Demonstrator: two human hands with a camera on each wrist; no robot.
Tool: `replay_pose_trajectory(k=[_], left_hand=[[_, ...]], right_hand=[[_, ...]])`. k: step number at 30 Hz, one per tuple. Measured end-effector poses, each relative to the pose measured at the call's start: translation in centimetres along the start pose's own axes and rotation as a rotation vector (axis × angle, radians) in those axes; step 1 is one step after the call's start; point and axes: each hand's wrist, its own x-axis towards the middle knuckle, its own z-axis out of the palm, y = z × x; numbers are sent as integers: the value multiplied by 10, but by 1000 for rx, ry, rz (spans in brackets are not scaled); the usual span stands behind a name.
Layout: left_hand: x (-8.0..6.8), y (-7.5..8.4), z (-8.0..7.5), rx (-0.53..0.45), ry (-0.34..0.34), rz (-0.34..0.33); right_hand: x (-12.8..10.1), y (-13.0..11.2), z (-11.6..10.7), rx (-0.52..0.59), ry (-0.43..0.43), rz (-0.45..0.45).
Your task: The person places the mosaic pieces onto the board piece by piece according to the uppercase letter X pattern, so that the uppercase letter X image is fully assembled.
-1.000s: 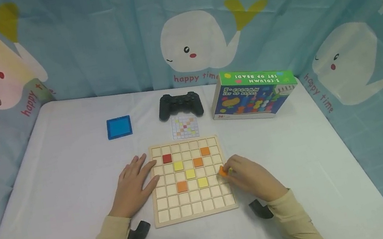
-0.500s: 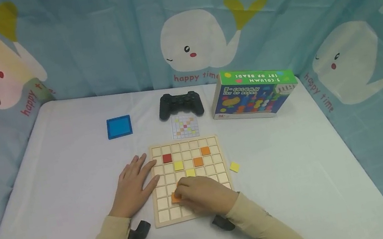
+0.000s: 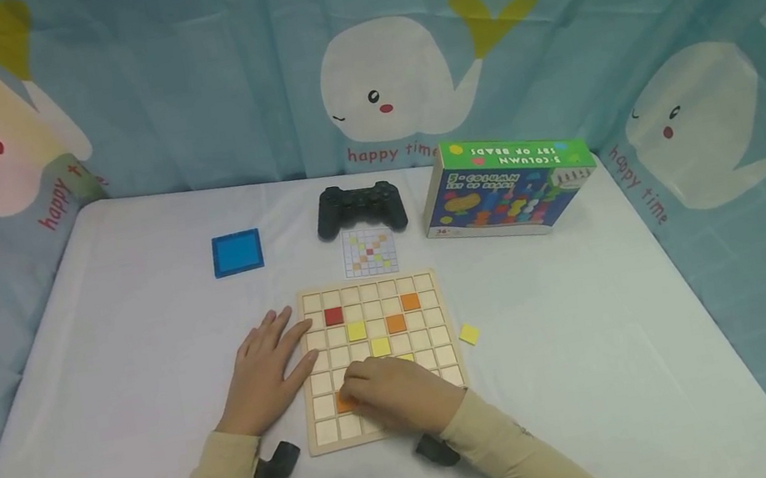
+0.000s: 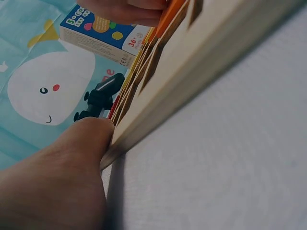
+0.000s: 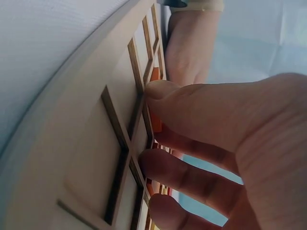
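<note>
A wooden grid board [image 3: 447, 393] lies in front of me on the white table. It holds a red tile [image 3: 333, 316], two orange tiles [image 3: 409, 301] and yellow tiles [image 3: 356, 330]. My right hand [image 3: 356, 389] reaches across the board's lower left, its curled fingertips pinching an orange tile [image 3: 344, 404] down into a cell. In the right wrist view the thumb [image 5: 192, 103] and fingers close on that orange tile [image 5: 155, 91]. My left hand [image 3: 274, 359] lies flat on the table, fingers touching the board's left edge [image 4: 192, 72]. A loose yellow tile [image 3: 469, 334] lies right of the board.
Behind the board are a small pattern card [image 3: 369, 251], a black game controller [image 3: 358, 207], a blue square piece [image 3: 237, 253] and a colourful bead-set box [image 3: 509, 186]. A whale-print curtain hangs behind the table [image 3: 603, 371].
My right hand carried the orange tile from the board's right edge to its lower left and lowered it into a cell. A yellow tile now shows beside the board. The left hand stayed put.
</note>
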Motion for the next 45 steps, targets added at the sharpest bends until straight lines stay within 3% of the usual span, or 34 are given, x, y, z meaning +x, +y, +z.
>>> replay_pose_trajectory(k=[7,15,21,26,30,36,40,45], left_hand=[[0,0,0,-3,-2,-5],[-1,0,0,-3,4,-4],[-2,1,1,10,-2,-20],[-2,1,2,8,8,-15],[-1,0,2,13,11,-14],[-2,2,2,2,5,-19],[-3,2,1,-6,4,-24],[-1,-1,3,-3,8,-15]], right_hand=[[1,0,0,-9,-21,4],[-3,8,-4,33,13,0],[-22,30,-27,80,-7,142],[-52,55,-43,86,35,269],[-79,73,-47,59,70,386],[-115,87,-43,80,47,582],[-124,89,-40,112,45,612],[-118,88,-35,111,60,570]])
